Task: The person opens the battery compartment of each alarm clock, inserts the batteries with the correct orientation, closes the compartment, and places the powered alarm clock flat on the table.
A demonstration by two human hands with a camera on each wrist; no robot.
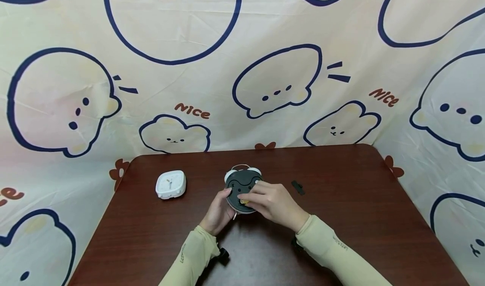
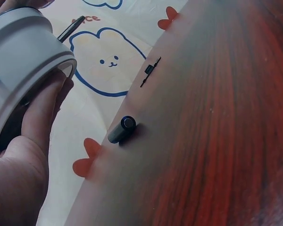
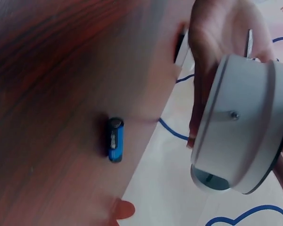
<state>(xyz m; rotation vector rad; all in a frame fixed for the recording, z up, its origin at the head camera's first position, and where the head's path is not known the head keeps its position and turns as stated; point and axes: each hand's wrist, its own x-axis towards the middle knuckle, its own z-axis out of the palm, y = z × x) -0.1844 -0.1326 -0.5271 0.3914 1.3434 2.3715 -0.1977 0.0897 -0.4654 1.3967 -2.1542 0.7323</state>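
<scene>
From my end I see the person's left hand (image 1: 219, 212) clamped on the round white alarm clock with a dark grey plastic back (image 1: 236, 185), its thumb over the rim and its other fingers curled beneath. The right hand (image 1: 276, 202) has its fingers bent, thumb and forefinger tips nearly together on the clock's back, at one small yellow piece (image 1: 244, 202); I can't tell whether they pinch it.

The clock is between both hands near the middle of the dark brown wooden tabletop (image 1: 341, 235), its back turned up toward my head camera. I count one clock in hand, with two white bells (image 1: 229, 176) and one thin wire handle (image 1: 240, 165) at its top.

To the left stands one white rounded-square clock (image 1: 170, 184); to the right lies one small black plastic strip (image 1: 297, 187). My left wrist view shows one dark cylindrical battery (image 2: 122, 131) near that strip; my right wrist view shows one blue-and-black cylinder (image 3: 116, 141). I can't tell whether these two are the same.
</scene>
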